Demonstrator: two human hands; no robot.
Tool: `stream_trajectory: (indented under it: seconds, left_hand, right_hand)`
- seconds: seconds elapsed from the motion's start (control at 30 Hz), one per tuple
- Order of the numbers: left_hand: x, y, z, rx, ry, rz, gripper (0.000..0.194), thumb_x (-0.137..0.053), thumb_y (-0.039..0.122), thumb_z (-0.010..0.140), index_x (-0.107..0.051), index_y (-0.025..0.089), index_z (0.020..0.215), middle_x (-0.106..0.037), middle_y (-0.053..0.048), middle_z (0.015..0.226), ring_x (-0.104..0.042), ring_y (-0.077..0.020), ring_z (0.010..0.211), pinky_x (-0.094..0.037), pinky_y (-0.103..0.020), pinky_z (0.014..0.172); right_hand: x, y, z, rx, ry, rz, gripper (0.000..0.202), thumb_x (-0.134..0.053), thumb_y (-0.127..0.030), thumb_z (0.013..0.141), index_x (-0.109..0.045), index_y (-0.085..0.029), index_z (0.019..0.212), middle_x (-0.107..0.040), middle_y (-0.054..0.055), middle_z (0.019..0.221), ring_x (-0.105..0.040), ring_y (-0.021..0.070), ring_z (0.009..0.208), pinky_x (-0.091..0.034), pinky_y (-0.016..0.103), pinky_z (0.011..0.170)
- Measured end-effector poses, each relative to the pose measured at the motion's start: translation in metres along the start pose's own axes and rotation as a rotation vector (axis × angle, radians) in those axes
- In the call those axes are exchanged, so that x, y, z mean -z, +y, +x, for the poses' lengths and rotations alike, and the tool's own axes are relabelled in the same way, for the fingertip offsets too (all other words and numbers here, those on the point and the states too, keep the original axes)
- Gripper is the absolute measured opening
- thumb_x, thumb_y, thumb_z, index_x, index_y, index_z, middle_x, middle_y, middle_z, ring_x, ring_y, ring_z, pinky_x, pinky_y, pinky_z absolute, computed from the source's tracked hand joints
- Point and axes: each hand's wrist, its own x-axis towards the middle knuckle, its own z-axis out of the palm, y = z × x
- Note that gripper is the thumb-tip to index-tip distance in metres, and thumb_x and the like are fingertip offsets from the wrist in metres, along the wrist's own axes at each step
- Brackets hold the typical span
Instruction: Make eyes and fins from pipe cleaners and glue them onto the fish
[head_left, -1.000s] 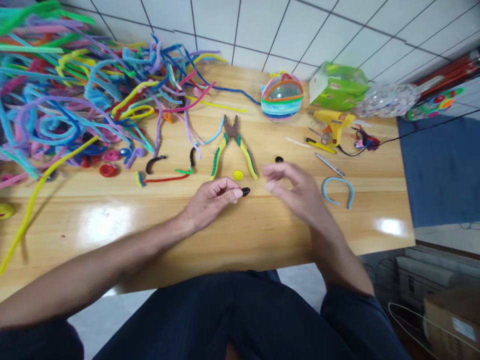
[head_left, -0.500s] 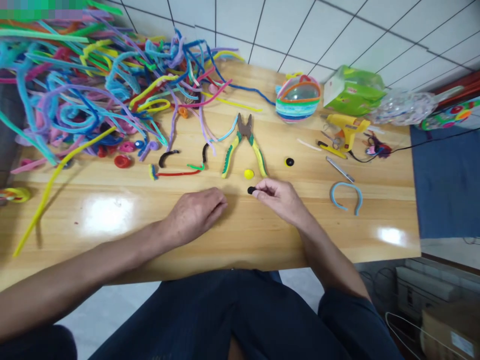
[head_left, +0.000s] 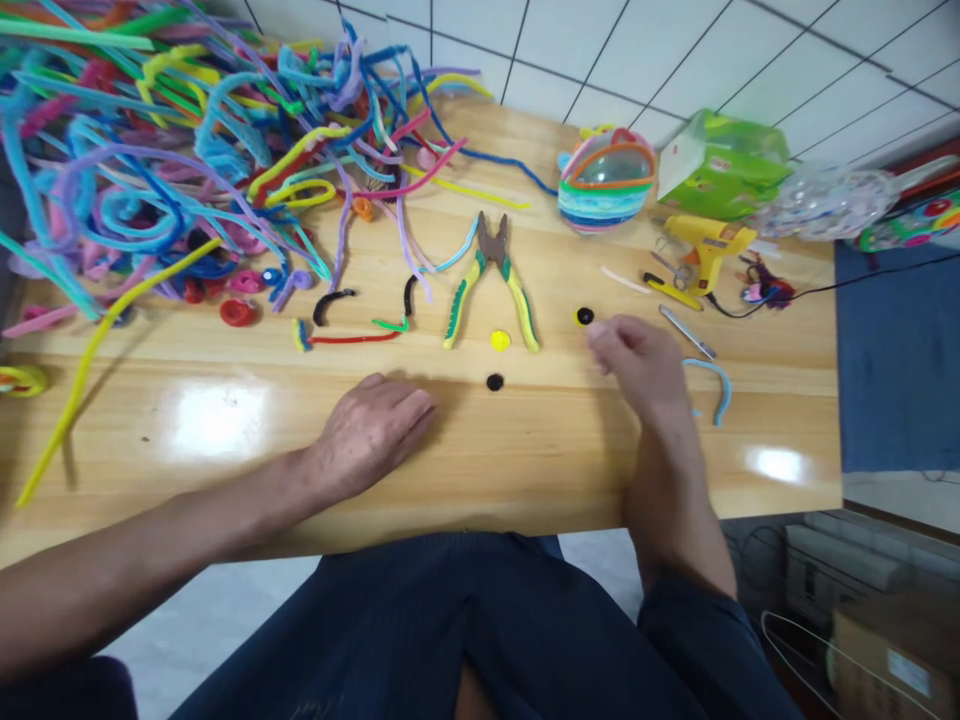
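Observation:
My left hand [head_left: 375,428] rests on the table with its fingers curled in, and nothing shows in it. To its right lies a small black pipe-cleaner disc [head_left: 495,382], below a yellow disc [head_left: 500,341]. My right hand [head_left: 636,355] hovers, smeared by motion, just right of a black disc with a yellow edge [head_left: 585,316]; whether its fingers are apart is unclear. Splayed pliers [head_left: 493,245] with green and yellow handles lie above the yellow disc. Partly hidden behind my right hand is a bent light-blue pipe cleaner [head_left: 721,390].
A big heap of coloured pipe cleaners [head_left: 180,190] fills the back left. At the back right are a striped round pipe-cleaner piece [head_left: 606,200], a green package [head_left: 720,165] and a yellow glue gun [head_left: 705,245] with a cord. Short pipe-cleaner bits [head_left: 352,338] lie left of the pliers.
My right hand has let go of the black disc, which now lies on the table, and has moved right toward the black-and-yellow disc. My left hand has shifted slightly left.

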Motion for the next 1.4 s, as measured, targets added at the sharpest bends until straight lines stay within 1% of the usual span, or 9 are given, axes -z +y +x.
stream_trajectory:
  seconds: [0.2, 0.37, 0.53, 0.63, 0.73, 0.87, 1.03, 1.23, 1.4]
  left_hand:
    - [-0.008, 0.020, 0.016, -0.105, 0.016, 0.012, 0.029, -0.057, 0.025, 0.111, -0.072, 0.021, 0.135, -0.075, -0.016, 0.139, -0.070, -0.0290, 0.111, -0.057, -0.044, 0.089]
    - [-0.026, 0.034, 0.040, -0.073, -0.061, 0.010, 0.037, -0.068, 0.032, 0.107, -0.071, 0.020, 0.141, -0.074, -0.017, 0.139, -0.070, -0.0313, 0.112, -0.058, -0.044, 0.090]
    - [-0.036, 0.024, 0.061, -0.041, -0.086, -0.056, 0.023, -0.055, 0.013, 0.108, -0.078, 0.014, 0.111, -0.079, -0.014, 0.110, -0.071, -0.0260, 0.096, -0.059, -0.041, 0.088]
    - [-0.031, 0.020, 0.066, 0.108, -0.041, -0.453, 0.024, -0.056, 0.020, 0.109, -0.077, 0.016, 0.097, -0.078, -0.009, 0.096, -0.070, -0.0206, 0.089, -0.059, -0.035, 0.085]
    - [-0.020, 0.023, 0.068, 0.472, -0.062, -1.030, 0.026, -0.067, 0.039, 0.106, -0.076, 0.018, 0.094, -0.075, -0.003, 0.083, -0.060, -0.0124, 0.064, -0.051, -0.025, 0.060]
    - [-0.009, 0.030, 0.070, 0.840, -0.090, -1.519, 0.045, -0.084, 0.061, 0.088, -0.073, 0.017, 0.090, -0.078, -0.004, 0.088, -0.046, -0.0053, 0.050, -0.037, -0.020, 0.045]
    - [-0.011, 0.030, 0.069, 0.878, -0.055, -1.642, 0.055, -0.091, 0.067, 0.077, -0.075, 0.017, 0.090, -0.079, -0.004, 0.090, -0.046, -0.0041, 0.050, -0.036, -0.019, 0.045]
    - [-0.020, 0.027, 0.064, 0.820, -0.091, -1.688, 0.052, -0.084, 0.067, 0.086, -0.072, 0.017, 0.090, -0.073, -0.002, 0.083, -0.047, -0.0047, 0.051, -0.036, -0.019, 0.047]
    - [-0.021, 0.027, 0.067, 0.743, -0.242, -1.611, 0.045, -0.084, 0.060, 0.088, -0.065, 0.019, 0.084, -0.053, 0.007, 0.058, -0.041, -0.0067, 0.047, -0.031, -0.020, 0.045]
  right_hand:
    - [0.056, 0.079, 0.066, -0.034, 0.579, 0.081, 0.021, -0.075, -0.043, 0.089, -0.060, -0.029, 0.087, -0.062, -0.002, 0.075, -0.056, 0.0190, 0.070, -0.049, 0.036, 0.067]
    - [0.073, 0.114, 0.096, 0.012, 0.627, 0.015, 0.021, -0.068, -0.049, 0.096, -0.057, -0.030, 0.096, -0.065, 0.005, 0.096, -0.058, 0.0252, 0.098, -0.052, 0.048, 0.090]
    - [0.041, 0.088, 0.080, 0.043, 0.614, 0.103, 0.022, -0.075, -0.034, 0.086, -0.065, -0.027, 0.105, -0.072, 0.008, 0.106, -0.063, 0.0226, 0.092, -0.053, 0.044, 0.088]
    - [0.024, 0.062, 0.064, 0.064, 0.547, 0.084, 0.020, -0.073, -0.036, 0.087, -0.068, -0.027, 0.104, -0.074, 0.006, 0.105, -0.068, 0.0228, 0.092, -0.055, 0.043, 0.084]
    - [0.012, 0.031, 0.042, 0.120, 0.409, 0.106, 0.017, -0.073, -0.039, 0.089, -0.070, -0.028, 0.101, -0.075, 0.003, 0.099, -0.069, 0.0221, 0.089, -0.057, 0.042, 0.084]
    - [-0.011, -0.015, 0.002, 0.132, -0.038, 0.220, 0.016, -0.075, -0.040, 0.093, -0.074, -0.025, 0.097, -0.077, 0.002, 0.093, -0.071, 0.0197, 0.086, -0.057, 0.036, 0.080]
    - [-0.046, -0.041, -0.028, 0.113, -0.363, 0.281, 0.015, -0.073, -0.036, 0.096, -0.075, -0.023, 0.101, -0.079, 0.002, 0.092, -0.070, 0.0166, 0.080, -0.053, 0.030, 0.074]
    - [-0.065, -0.035, -0.028, 0.115, -0.344, 0.344, 0.012, -0.068, -0.030, 0.094, -0.070, -0.022, 0.086, -0.066, -0.003, 0.073, -0.058, 0.0129, 0.066, -0.046, 0.028, 0.064]
    - [-0.071, -0.036, -0.035, 0.194, -0.234, 0.321, 0.008, -0.066, -0.023, 0.090, -0.067, -0.023, 0.081, -0.066, -0.004, 0.070, -0.057, 0.0120, 0.063, -0.044, 0.027, 0.061]
